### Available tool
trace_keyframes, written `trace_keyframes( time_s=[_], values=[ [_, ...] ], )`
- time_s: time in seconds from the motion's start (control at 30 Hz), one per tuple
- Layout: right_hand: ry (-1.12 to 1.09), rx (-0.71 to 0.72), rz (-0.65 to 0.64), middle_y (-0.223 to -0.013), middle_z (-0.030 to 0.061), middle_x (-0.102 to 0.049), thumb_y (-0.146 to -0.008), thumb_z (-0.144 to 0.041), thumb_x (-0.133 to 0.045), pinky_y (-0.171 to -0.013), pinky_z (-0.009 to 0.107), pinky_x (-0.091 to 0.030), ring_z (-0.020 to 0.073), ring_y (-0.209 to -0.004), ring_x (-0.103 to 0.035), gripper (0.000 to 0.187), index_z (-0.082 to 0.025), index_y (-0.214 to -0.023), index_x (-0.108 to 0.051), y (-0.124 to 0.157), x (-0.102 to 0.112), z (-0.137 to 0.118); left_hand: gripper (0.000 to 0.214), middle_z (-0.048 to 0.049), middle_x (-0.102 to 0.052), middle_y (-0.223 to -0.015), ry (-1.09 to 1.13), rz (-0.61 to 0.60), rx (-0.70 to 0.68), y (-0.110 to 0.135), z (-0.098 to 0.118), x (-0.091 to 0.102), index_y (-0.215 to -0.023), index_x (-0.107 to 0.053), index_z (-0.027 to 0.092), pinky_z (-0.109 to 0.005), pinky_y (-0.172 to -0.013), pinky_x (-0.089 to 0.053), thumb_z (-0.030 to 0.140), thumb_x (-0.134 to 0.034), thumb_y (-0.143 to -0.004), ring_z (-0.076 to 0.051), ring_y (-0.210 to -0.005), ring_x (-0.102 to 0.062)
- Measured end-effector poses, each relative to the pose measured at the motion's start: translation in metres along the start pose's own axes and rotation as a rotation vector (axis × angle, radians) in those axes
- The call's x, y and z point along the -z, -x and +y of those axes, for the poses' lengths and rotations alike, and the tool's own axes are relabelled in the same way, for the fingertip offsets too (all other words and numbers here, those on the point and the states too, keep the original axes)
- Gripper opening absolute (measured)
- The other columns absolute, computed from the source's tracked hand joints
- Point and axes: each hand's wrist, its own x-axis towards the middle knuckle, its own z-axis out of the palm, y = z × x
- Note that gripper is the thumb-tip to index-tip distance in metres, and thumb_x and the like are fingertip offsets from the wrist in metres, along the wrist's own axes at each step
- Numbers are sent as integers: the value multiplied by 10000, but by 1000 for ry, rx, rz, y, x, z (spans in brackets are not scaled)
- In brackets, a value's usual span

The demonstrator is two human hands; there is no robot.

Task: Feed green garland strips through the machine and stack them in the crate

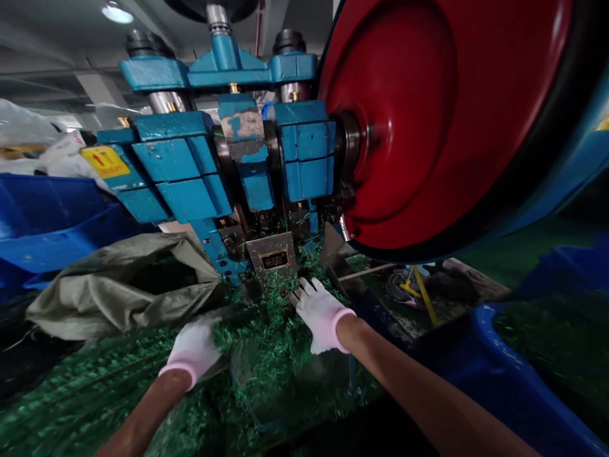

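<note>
**Grips low in the green shreds (269, 346), before a blue press (190, 171)**

Far left stand blue bins (52, 228) and a crumpled grey-green sack (118, 285). Right of the sack, the left hand (194, 350), white-gloved, lies on the shreds. Its fingers sink into the pile, so whether its grip is wide or closed I cannot tell. The right hand (322, 312), gloved too, lies flat with a wide grip, fingers spread, holding nothing, just under the press's metal plate (273, 257). A red flywheel (428, 114) fills the upper right, above a blue tub (504, 381).
</note>
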Motion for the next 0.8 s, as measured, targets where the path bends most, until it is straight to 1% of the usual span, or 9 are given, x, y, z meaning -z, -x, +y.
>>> trace_keyframes(
  time_s=[0.13, 0.23, 0.3, 0.4, 0.47, 0.53, 0.6, 0.67, 0.8],
  values=[
    [-90, -12, 24, -1594, 264, -366, -562, -570, -861, -1203, 594, -319, 436, -1444, -366, 1299, -8, -1575, -275, 0, -6, -1, 749, -156, -636, -1402, 83, 54, -153, 11, -16, 8, -1371, -613, 147, -473, -1183, -420, 309, -722, -648, -342, -1323, -575],
    [-117, -40, 46, -1601, 254, -358, -581, -555, -844, -1181, 582, -353, 423, -1431, -374, 1286, -6, -1582, -252, 6, -10, -5, 1000, -116, -514, -1538, 214, 111, -153, 35, -25, 32, -1519, -422, 197, -486, -1218, -397, 336, -788, -598, -321, -1427, -477],
    [-115, -48, 57, -1602, 251, -358, -586, -541, -837, -1183, 577, -349, 418, -1425, -375, 1273, -6, -1582, -253, 8, -11, -8, 1045, -67, -447, -1597, 281, 139, -166, 56, -17, 51, -1557, -331, 266, -468, -1228, -391, 376, -807, -633, -286, -1464, -440],
    [-106, -65, 72, -1609, 249, -345, -587, -525, -832, -1189, 566, -343, 418, -1424, -373, 1254, -1, -1577, -267, 9, -13, -9, 902, -22, -523, -1543, 224, 76, -265, 78, 22, 69, -1506, -413, 342, -436, -1193, -441, 472, -805, -704, -267, -1401, -519],
    [-113, -71, 70, -1621, 243, -327, -589, -524, -829, -1199, 562, -329, 420, -1441, -354, 1246, -1, -1575, -275, 10, -15, -10, 626, -50, -672, -1358, 63, 2, -258, 82, 53, 71, -1445, -515, 317, -453, -1075, -530, 508, -656, -866, -281, -1234, -647],
    [-125, -75, 68, -1636, 233, -303, -588, -532, -829, -1211, 564, -312, 420, -1461, -328, 1259, -10, -1583, -260, 11, -16, -11, 420, -78, -744, -1142, -132, -52, -207, 79, 72, 70, -1342, -616, 266, -481, -944, -565, 430, -438, -999, -300, -1054, -710],
    [-137, -77, 78, -1644, 228, -290, -591, -535, -830, -1217, 564, -301, 419, -1472, -314, 1266, -22, -1590, -246, 14, -16, -12, 416, -91, -744, -1047, -262, -106, -174, 71, 72, 67, -1203, -687, 224, -491, -891, -556, 341, -327, -1031, -316, -985, -718],
    [-147, -81, 92, -1643, 227, -292, -602, -524, -826, -1220, 564, -293, 420, -1474, -312, 1248, -24, -1590, -251, 16, -15, -13, 408, -94, -735, -1057, -286, -140, -179, 61, 59, 64, -1104, -709, 205, -475, -904, -541, 313, -323, -1032, -314, -1006, -713],
    [-184, -86, 129, -1651, 232, -267, -646, -483, -798, -1235, 576, -248, 425, -1498, -276, 1173, -13, -1582, -271, 21, -19, -15, 353, -82, -734, -1040, -221, -30, -253, 36, 28, 52, -1039, -717, 191, -425, -927, -513, 293, -380, -1023, -281, -1019, -697]
  ],
)
